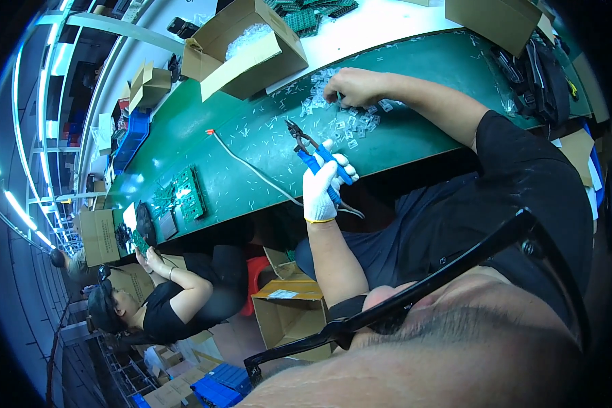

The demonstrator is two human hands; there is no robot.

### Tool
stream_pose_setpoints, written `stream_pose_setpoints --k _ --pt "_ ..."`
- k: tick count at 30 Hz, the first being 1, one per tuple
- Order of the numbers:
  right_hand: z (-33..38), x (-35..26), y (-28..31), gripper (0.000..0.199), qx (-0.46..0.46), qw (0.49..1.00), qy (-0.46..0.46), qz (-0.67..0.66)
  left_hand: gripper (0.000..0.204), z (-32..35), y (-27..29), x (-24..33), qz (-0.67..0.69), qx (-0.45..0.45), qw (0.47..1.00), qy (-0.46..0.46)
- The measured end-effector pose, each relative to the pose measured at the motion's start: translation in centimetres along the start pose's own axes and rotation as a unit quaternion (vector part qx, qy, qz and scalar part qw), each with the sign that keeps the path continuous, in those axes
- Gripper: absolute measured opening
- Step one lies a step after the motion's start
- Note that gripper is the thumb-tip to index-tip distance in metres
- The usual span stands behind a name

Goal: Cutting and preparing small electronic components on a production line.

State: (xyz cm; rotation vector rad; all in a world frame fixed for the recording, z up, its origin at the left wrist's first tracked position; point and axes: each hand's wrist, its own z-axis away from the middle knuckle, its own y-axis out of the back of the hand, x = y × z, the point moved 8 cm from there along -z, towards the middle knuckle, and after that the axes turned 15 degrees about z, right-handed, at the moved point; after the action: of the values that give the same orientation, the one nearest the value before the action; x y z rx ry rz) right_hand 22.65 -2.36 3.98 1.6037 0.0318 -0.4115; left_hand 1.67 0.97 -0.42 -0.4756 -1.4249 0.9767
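Observation:
My left hand (pixel 319 194) wears a white knit glove with bare fingertips showing. It is closed round the blue-handled pliers (pixel 313 158), whose dark jaws point up over the green tabletop (pixel 251 143). My right hand (pixel 357 87) is bare, its fingers curled down into a pile of small clear plastic pieces (pixel 360 124). What its fingertips pinch, if anything, is hidden. Thin white slivers lie scattered round the pile. A pale cord (pixel 251 168) with an orange tip runs across the tabletop and over the edge, passing near the gloved hand.
An open cardboard box (pixel 241 61) holding clear plastic stands beyond my hands. Green circuit boards (pixel 183 194) lie further left, near a seated co-worker (pixel 177 292) handling a board. A black bag (pixel 540 85) sits at the right. Below the table stands another open carton (pixel 289 306).

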Motion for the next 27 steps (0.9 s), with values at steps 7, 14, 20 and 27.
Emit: stream_pose_setpoints --k 7,14,20,27 --pt "0.0 -0.2 0.1 0.024 -0.035 0.877 -0.021 -0.478 0.065 0.2 -0.3 0.1 0.002 -0.001 1.0 0.003" --pt "-0.1 0.3 -1.4 0.022 -0.054 0.678 -0.083 -0.728 0.062 0.1 0.3 -0.4 0.004 -0.024 0.999 0.025" --pt "-0.2 0.0 -1.8 0.022 -0.079 0.631 -0.065 -0.769 0.063 0.0 0.0 -0.6 0.003 -0.037 0.999 0.024" --pt "-0.2 -0.4 -2.4 0.029 -0.092 0.6 -0.088 -0.79 0.069 0.3 -0.6 -0.6 0.002 -0.025 0.999 0.032"
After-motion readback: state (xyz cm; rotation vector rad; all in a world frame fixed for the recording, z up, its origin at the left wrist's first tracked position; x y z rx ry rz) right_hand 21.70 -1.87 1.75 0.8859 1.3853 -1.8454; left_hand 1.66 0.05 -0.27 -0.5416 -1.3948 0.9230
